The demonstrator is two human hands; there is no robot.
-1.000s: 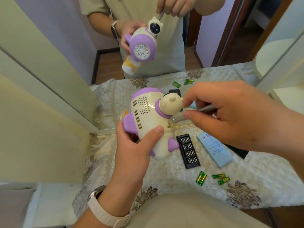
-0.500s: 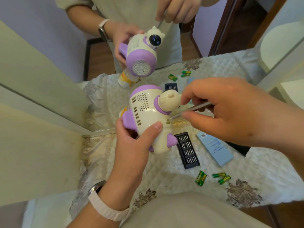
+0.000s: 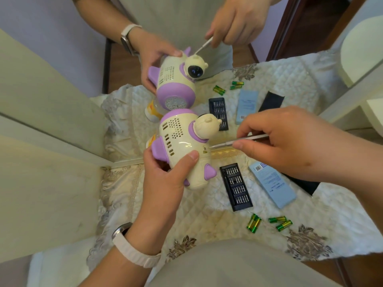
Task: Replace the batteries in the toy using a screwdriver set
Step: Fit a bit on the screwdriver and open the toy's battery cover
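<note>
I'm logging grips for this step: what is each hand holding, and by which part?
The left hand grips the toy round its cream body; the right hand pinches the screwdriver along its thin handle.

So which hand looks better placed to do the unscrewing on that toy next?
The right hand. It pinches the screwdriver, whose tip sits at the side of the toy, while the left hand is taken up gripping the toy's body.
</note>
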